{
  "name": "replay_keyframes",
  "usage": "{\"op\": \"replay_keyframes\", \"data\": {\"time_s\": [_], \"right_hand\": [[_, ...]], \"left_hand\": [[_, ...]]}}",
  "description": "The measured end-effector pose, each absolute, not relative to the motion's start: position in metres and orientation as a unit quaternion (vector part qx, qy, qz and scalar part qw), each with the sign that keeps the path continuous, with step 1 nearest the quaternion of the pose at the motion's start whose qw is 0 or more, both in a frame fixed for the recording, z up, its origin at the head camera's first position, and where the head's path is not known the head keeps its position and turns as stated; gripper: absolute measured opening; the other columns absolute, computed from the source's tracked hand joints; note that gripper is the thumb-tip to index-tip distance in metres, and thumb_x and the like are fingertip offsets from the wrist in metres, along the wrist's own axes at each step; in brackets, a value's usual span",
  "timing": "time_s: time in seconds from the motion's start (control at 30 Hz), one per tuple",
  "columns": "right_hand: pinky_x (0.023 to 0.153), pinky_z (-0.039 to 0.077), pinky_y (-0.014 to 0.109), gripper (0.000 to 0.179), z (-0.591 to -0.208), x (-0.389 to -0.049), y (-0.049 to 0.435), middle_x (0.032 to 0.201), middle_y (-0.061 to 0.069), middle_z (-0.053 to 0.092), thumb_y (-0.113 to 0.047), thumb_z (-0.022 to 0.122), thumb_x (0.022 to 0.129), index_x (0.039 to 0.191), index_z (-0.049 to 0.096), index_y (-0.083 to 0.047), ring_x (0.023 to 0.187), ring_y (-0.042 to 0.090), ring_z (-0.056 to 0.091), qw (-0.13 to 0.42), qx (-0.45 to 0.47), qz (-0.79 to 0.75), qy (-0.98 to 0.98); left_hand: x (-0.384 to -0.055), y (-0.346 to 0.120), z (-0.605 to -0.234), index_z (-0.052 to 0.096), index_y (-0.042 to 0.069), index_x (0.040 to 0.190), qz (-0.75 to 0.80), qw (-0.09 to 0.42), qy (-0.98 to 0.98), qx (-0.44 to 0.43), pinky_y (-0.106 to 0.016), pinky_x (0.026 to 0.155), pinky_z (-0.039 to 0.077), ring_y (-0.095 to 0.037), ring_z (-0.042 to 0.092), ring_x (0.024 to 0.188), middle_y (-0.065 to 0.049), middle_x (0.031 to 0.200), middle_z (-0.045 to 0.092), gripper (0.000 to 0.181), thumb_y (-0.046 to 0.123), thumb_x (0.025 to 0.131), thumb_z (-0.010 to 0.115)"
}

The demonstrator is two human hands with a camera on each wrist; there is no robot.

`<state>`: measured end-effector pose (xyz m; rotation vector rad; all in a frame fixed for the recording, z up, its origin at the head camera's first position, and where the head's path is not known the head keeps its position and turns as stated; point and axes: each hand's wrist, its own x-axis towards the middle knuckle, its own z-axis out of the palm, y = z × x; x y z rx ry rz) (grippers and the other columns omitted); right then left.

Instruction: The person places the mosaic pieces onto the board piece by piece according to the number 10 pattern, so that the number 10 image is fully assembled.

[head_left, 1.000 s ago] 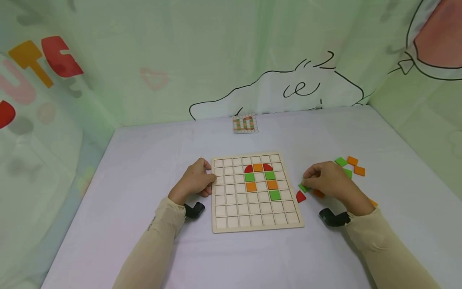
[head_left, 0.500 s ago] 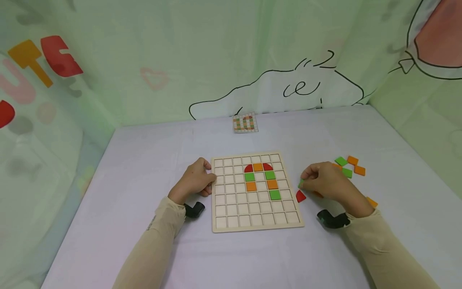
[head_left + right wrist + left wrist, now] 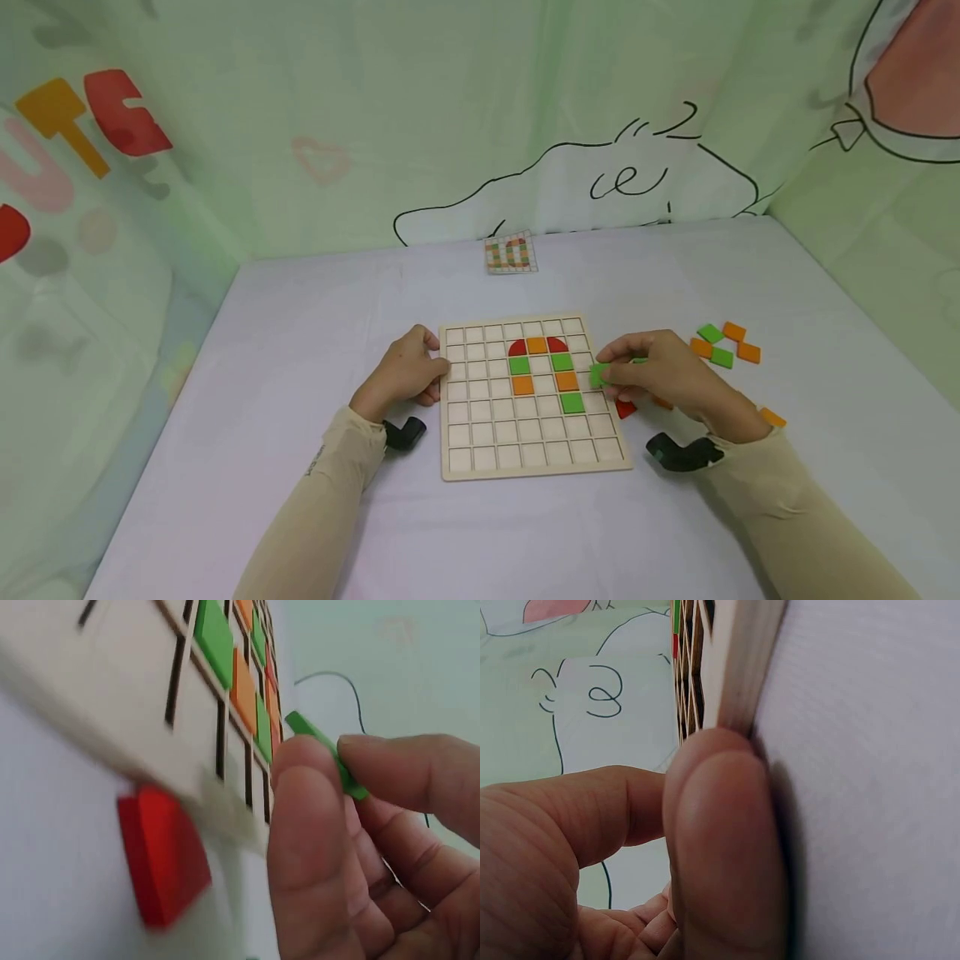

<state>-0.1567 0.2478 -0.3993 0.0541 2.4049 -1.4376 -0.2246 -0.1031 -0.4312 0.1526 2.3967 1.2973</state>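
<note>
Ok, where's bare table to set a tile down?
The tabletop is bare left of the left hand, between the board and the pattern card, and along the board's near edge between the sleeves. It's crowded right of the board: the right hand, a red piece and loose orange and green tiles.

A pink U and orange T mark the curtain; print on the left sleeve is unreadable.
</note>
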Motion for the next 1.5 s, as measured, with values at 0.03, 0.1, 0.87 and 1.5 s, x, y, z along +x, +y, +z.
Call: {"op": "replay_keyframes", "data": {"time_s": [0.03, 0.1, 0.87, 1.5], "right_hand": [[0.069, 0.064, 0.029, 0.033, -0.4, -0.157, 0.246, 0.096, 0.012, 0.067, -0.011, 0.074, 0.094, 0.121, 0.065, 0.006, 0.076, 0.022, 0.071, 0.171, 0.014, -0.512, 0.842], [0.071, 0.064, 0.03, 0.033, -0.4, -0.157, 0.242, 0.095, 0.013, 0.065, -0.009, 0.072, 0.094, 0.121, 0.064, 0.007, 0.076, 0.022, 0.071, 0.175, 0.006, -0.525, 0.833], [0.067, 0.065, 0.032, 0.02, -0.408, -0.159, 0.192, 0.089, 0.014, 0.071, -0.005, 0.069, 0.095, 0.11, 0.068, 0.007, 0.072, 0.021, 0.071, 0.219, -0.007, -0.565, 0.795], [0.063, 0.064, 0.029, 0.014, -0.413, -0.161, 0.173, 0.084, 0.012, 0.072, -0.003, 0.069, 0.093, 0.103, 0.069, 0.007, 0.069, 0.02, 0.07, 0.227, -0.024, -0.552, 0.802]], "left_hand": [[-0.225, -0.103, -0.431, 0.047, 0.001, 0.123, 0.466, 0.205, 0.859, 0.054, -0.029, 0.047, 0.059, -0.016, 0.062, 0.046, -0.012, 0.063, 0.063, 0.03, 0.006, 0.097, 0.061], [-0.225, -0.102, -0.431, 0.047, 0.001, 0.123, 0.466, 0.204, 0.859, 0.054, -0.029, 0.046, 0.059, -0.016, 0.061, 0.046, -0.011, 0.063, 0.063, 0.03, 0.006, 0.097, 0.061], [-0.224, -0.102, -0.428, 0.047, 0.0, 0.122, 0.471, 0.204, 0.856, 0.061, -0.029, 0.046, 0.059, -0.016, 0.062, 0.046, -0.011, 0.062, 0.063, 0.03, 0.006, 0.097, 0.061], [-0.227, -0.106, -0.431, 0.047, 0.001, 0.125, 0.485, 0.22, 0.845, 0.048, -0.029, 0.048, 0.06, -0.017, 0.065, 0.051, -0.015, 0.076, 0.065, 0.033, 0.006, 0.097, 0.063]]}}
